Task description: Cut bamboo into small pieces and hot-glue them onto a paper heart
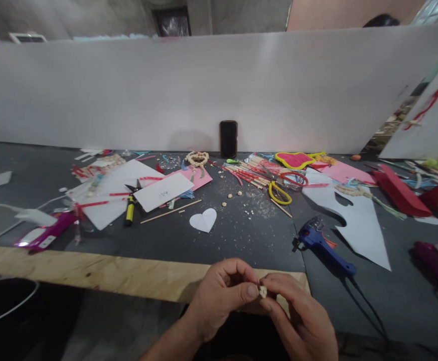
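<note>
Both of my hands meet over the front edge of the table, at the bottom centre of the head view. Between their fingertips is a small cream-coloured beaded piece (263, 291). My right hand (297, 313) pinches it between thumb and forefinger. The thumb and bent fingers of my left hand (226, 296) close on its left side. Beyond them a white paper heart (203, 220) lies flat on the dark table (188, 248). A few similar cream pieces (224, 204) and pale crumbs are scattered to the right of the heart.
A blue glue gun (326, 248) with a cord lies at right. Farther back are yellow-handled scissors (279, 193), pliers (129, 209), cut white paper (361, 230) and red-wrapped sticks (247, 173). A dark phone (229, 139) stands against the white partition (158, 95).
</note>
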Demonstrator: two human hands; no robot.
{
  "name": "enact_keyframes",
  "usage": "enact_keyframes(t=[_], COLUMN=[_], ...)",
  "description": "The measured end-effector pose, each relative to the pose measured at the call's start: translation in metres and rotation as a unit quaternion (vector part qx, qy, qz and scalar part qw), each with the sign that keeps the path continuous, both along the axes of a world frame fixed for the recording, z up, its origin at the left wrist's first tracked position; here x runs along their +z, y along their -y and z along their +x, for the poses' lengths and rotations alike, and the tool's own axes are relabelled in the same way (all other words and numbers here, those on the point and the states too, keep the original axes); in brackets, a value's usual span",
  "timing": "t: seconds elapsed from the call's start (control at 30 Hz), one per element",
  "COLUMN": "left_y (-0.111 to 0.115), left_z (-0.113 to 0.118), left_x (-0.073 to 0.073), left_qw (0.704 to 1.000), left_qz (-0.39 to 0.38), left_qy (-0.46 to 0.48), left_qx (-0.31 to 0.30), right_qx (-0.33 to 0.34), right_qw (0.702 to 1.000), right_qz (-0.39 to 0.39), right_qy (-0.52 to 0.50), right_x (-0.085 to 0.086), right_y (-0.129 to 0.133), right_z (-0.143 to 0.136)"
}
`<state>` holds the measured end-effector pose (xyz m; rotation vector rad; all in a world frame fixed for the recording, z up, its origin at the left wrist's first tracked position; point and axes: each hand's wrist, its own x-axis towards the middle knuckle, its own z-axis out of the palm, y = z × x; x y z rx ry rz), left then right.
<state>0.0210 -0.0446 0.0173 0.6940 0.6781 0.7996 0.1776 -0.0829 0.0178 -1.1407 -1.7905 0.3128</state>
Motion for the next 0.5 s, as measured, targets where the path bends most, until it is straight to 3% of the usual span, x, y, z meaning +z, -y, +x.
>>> enact_keyframes(t=[0.5], left_y=[0.0006], left_z=[-0.0025], left_x=[-0.0033], left_qw=[0.998], left_qz=[-0.003], left_qy=[-0.052], left_qx=[-0.019], right_qx=[0.005], right_qw=[1.000], right_qz=[0.025], right_qy=[0.018], right_x=[0.0022], right_y=[-0.0020], right_z=[-0.0004])
